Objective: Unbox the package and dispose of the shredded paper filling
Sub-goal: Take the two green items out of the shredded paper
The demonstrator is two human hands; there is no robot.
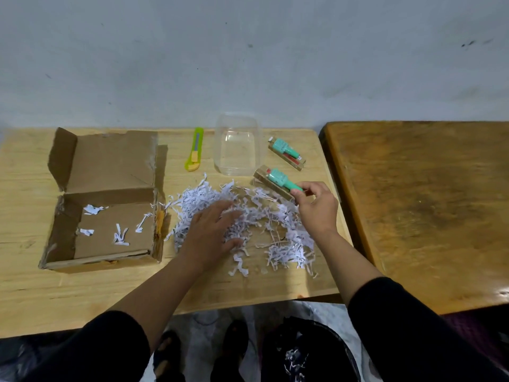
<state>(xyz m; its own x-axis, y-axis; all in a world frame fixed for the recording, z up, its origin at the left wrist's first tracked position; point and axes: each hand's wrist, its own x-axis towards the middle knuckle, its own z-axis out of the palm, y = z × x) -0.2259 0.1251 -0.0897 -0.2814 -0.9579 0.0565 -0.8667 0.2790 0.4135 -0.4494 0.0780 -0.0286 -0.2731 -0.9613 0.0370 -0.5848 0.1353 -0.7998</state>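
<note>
Lying spread, the left hand (212, 230) presses the shredded paper (248, 216) on the bench (27, 285). The right hand (316, 208) pinches a green bottle (281, 180) beside the clear container (237, 144).

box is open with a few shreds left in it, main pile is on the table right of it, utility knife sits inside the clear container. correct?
Not quite. The head view shows the utility knife lying on the table just left of the clear container, not inside it; the container looks empty. The rest holds: the box is open with a few shreds inside, and the main pile lies on the table to its right.
</note>
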